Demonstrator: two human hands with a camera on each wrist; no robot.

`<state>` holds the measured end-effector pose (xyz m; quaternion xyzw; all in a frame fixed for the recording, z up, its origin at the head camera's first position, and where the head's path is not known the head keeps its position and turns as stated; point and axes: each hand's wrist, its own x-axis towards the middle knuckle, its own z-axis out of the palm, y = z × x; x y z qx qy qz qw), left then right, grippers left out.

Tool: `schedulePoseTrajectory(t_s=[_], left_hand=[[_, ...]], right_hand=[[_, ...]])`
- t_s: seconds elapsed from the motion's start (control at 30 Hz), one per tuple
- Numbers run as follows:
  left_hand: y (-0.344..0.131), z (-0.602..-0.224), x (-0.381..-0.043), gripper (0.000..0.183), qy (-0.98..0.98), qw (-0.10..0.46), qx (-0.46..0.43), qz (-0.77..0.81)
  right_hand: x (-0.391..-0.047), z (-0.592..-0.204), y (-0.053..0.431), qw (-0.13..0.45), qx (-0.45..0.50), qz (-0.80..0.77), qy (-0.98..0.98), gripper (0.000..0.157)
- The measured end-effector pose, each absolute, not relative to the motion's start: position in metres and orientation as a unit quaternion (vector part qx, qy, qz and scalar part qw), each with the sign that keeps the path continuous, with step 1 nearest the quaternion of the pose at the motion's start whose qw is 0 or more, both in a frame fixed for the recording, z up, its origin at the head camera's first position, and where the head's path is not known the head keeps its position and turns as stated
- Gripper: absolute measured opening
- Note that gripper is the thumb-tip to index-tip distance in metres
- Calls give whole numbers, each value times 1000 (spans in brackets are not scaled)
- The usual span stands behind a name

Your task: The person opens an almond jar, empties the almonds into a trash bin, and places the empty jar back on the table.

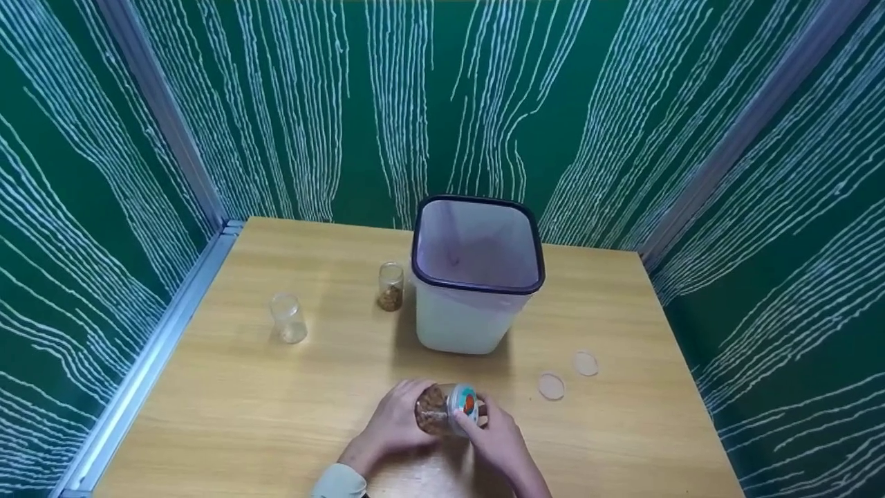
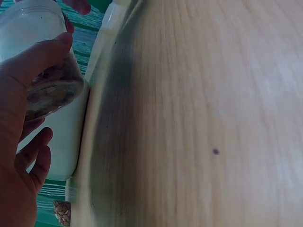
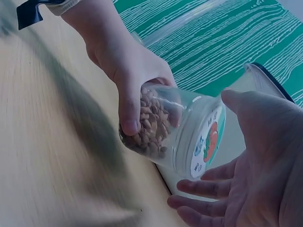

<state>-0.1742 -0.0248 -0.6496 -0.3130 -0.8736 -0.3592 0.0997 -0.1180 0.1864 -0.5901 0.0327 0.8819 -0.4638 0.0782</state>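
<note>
A clear plastic jar [image 1: 432, 409], partly filled with brown nut-like pieces, is tipped on its side above the front of the table. My left hand [image 1: 397, 420] grips its base end, the thumb [image 3: 129, 106] lying along the wall in the right wrist view. The jar's lid [image 3: 208, 142] bears a printed label with an orange-red picture and faces my right hand [image 1: 496, 436]. Around the lid, the right thumb lies at one edge and the fingers spread near the other, fairly straight. The lid sits on the jar.
Behind the hands stands a tall white bin [image 1: 463, 321] with a dark rim. Left of it are a small jar [image 1: 390, 287] with brown pieces and a clear jar [image 1: 288, 318]. Two thin round discs [image 1: 552, 386] lie to the right. Green patterned walls enclose the wooden table [image 1: 276, 408].
</note>
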Motion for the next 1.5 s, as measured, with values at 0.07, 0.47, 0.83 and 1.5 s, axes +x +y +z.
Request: schedulePoseTrajectory(t_s=[0.07,0.47,0.83,1.5], left_hand=[[-25,-649,-175,86,-872,104,-316,-358],[-28,-649,-175,87,-871,102,-314,-363],[-30,-657,-175,86,-866,118,-325,-362],[-27,-659,-166,83,-874,84,-291,-381]], right_hand=[[-119,-589,186,81,24,-470,879,79],[-117,-593,193,60,-108,-521,845,86],[-116,-596,188,18,-111,-509,853,96],[-119,-595,181,80,12,-444,892,78]])
